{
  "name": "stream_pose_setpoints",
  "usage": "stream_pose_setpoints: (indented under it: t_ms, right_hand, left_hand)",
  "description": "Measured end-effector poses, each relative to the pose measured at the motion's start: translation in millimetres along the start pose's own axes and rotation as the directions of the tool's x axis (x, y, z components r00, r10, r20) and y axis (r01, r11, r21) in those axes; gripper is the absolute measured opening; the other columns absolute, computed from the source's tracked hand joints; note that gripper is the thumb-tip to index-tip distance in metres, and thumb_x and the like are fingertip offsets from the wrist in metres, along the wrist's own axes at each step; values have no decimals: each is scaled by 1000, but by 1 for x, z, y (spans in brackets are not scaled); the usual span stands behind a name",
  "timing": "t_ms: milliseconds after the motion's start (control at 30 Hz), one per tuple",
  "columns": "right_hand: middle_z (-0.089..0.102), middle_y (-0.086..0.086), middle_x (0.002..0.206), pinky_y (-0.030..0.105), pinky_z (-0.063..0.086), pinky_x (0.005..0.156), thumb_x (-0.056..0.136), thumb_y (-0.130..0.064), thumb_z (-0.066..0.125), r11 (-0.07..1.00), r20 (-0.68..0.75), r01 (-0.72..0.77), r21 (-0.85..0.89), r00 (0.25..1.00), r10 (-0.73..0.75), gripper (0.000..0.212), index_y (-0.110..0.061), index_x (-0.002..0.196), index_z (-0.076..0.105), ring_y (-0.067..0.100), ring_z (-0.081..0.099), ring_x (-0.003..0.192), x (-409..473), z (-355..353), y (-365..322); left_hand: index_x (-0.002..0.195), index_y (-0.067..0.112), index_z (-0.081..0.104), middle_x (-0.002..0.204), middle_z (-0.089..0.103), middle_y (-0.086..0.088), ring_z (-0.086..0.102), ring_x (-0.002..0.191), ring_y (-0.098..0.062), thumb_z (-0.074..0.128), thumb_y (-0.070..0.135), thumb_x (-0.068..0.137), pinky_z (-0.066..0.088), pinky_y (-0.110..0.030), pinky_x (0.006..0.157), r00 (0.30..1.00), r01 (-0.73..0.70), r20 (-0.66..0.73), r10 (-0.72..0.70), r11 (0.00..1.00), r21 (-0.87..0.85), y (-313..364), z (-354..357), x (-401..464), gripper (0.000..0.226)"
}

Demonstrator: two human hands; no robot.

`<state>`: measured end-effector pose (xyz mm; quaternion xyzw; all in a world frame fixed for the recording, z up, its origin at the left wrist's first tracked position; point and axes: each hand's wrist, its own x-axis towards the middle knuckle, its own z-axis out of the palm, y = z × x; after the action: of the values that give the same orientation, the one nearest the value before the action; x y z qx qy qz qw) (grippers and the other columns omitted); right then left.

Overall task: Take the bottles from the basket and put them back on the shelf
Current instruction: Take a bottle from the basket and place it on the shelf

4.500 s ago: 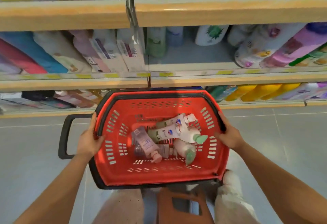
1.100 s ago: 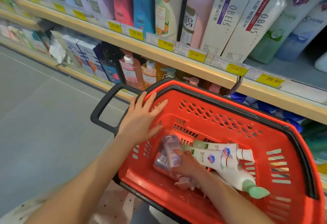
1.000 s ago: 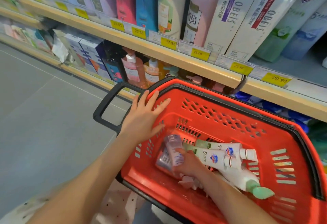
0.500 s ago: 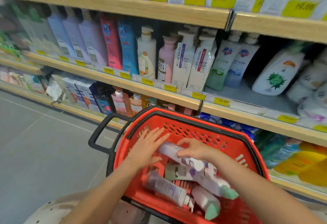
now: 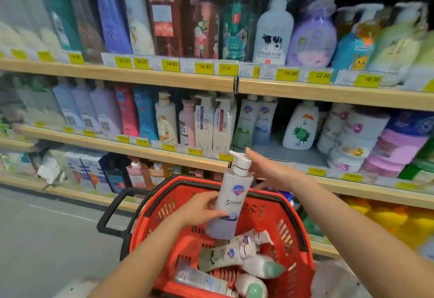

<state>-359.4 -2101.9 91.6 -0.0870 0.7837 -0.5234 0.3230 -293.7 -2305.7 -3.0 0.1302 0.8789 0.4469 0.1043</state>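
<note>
Since half a second ago the tall white pump bottle (image 5: 231, 200) has come up out of the red plastic basket (image 5: 294, 224), gripped by the left hand (image 5: 199, 210), right hand (image 5: 273, 175) flat beside it, none shelved yet, several still inside.

Bright, even store light; edges smeared by motion blur.
</note>
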Motion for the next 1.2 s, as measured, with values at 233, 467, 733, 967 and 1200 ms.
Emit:
stream_pose_setpoints:
  t_ms: [233,467,733,967,1200]
  right_hand:
    - [62,-7,92,24,46,67,91,-37,50,949,-224,309,65,931,-288,17,-29,99,62,10,53,81,-29,-26,-7]
    - [68,0,104,32,56,83,72,-11,75,938,-347,346,7,881,-322,40,-21,106,57,19,64,102,-36,-42,39]
    - [67,-8,99,21,53,78,71,-11,77,848,-512,495,-188,688,-515,37,-31,96,58,7,64,91,-45,-93,29]
    - [64,-14,103,7,49,73,71,-15,77,763,-512,523,-379,568,-644,44,-34,103,52,-12,59,89,-16,-124,9]
    - [59,-22,94,3,45,75,72,-14,76,748,-509,491,-446,548,-663,40,-28,99,51,-13,57,86,42,-137,19]
  left_hand:
    - [108,29,59,106,67,-8,57,86,-16,68,16,82,50,-31,77,995,-24,98,35,993,-115,42,6,22,30]
    - [120,12,56,117,63,-2,61,101,-3,63,9,86,49,-18,83,988,-114,76,132,973,-200,65,24,65,35]
    - [114,18,60,112,64,3,59,104,-9,70,35,78,46,-34,96,944,-202,-264,197,979,10,81,11,136,42]
    - [133,10,39,130,43,-8,42,122,-19,64,24,85,36,-33,103,809,-93,-549,208,969,229,55,6,188,56]
    - [138,13,28,132,36,-9,37,123,-21,61,24,86,37,-29,96,758,41,-637,139,965,260,38,24,222,62]
